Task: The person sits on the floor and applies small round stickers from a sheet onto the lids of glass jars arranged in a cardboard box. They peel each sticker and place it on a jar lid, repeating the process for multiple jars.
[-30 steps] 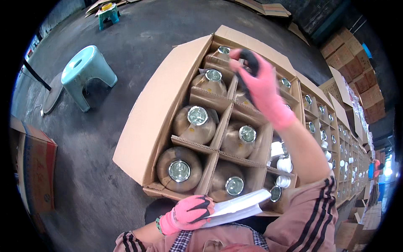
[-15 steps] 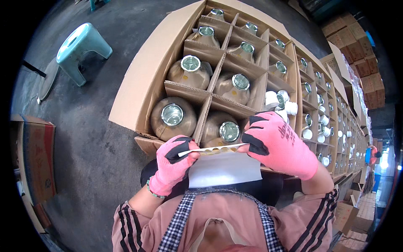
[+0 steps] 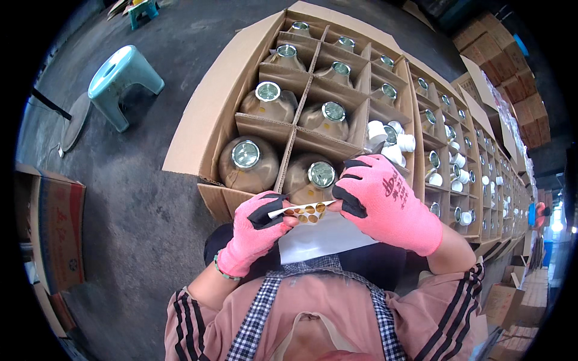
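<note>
Both my hands wear pink gloves with black patches, the thumb tips bare. Between them is a sheet of round gold stickers, its upper edge folded back to white. My left hand pinches its left end; my right hand pinches the right end with thumb and fingers. Plain white paper hangs below, over my lap. Just beyond my hands stands an open carton with cardboard dividers. Its cells hold rounded glass bottles with uncapped silvery necks. The nearest one is partly hidden by my hands.
White caps lie among the bottles in the carton's right cells. More divided cartons of bottles run off to the right. A pale blue stool stands on the floor at left, above a printed carton. Stacked boxes rise at far right.
The sticker sheet has tilted and bent, so more gold dots show, and my hands are slightly closer together. The view has shifted a little.
</note>
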`<action>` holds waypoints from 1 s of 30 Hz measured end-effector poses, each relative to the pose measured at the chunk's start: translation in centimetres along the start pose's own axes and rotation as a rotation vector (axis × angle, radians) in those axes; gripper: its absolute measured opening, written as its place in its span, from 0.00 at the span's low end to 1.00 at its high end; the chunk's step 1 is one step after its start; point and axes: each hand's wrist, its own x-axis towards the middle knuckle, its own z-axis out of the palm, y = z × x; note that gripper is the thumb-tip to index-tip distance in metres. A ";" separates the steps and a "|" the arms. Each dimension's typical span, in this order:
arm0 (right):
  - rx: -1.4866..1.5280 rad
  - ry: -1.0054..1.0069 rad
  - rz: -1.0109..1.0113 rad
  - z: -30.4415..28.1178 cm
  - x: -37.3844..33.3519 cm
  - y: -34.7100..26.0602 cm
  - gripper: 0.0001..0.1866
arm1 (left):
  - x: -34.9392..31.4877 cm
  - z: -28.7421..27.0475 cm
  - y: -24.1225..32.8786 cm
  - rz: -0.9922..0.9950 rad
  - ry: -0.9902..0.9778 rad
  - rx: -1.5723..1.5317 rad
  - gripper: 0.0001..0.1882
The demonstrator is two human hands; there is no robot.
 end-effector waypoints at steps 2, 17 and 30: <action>0.025 0.058 -0.026 0.4 -0.3 0.1 0.09 | -0.4 0.1 0.0 -0.020 0.042 -0.031 0.08; 0.055 0.369 -0.387 2.2 -2.8 4.2 0.05 | -0.9 3.0 2.0 -0.365 0.133 -0.156 0.09; 0.078 0.578 0.688 -3.7 4.1 35.8 0.14 | 5.9 0.9 -1.4 -0.358 0.143 0.186 0.08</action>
